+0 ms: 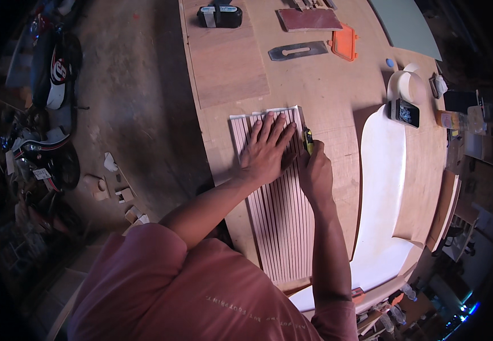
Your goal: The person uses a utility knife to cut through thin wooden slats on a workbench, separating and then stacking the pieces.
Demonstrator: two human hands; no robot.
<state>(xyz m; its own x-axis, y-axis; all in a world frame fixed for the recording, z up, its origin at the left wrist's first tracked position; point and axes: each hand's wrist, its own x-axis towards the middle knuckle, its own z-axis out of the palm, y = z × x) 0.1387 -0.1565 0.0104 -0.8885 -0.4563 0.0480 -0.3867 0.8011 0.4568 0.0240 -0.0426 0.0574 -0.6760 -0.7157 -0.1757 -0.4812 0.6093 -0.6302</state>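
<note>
A pale pinkish panel with dark lengthwise grooves (280, 227) lies on the wooden worktable (337, 170). My left hand (266, 150) rests flat near its far end, fingers spread across the strips. At the panel's right edge, my right hand (316, 170) is wrapped round a yellow and black utility knife (308, 139). The knife points away from me along that edge; its blade is too small to make out. A thin white edge shows at the panel's far end.
Beyond the panel lie a thin board (229, 74), a black battery pack (220, 17), a slotted metal blade (297, 50) and an orange plastic piece (344, 42). At right are a long white sheet (383, 170) and a box of screws (405, 113). Motorcycles (56, 74) stand left.
</note>
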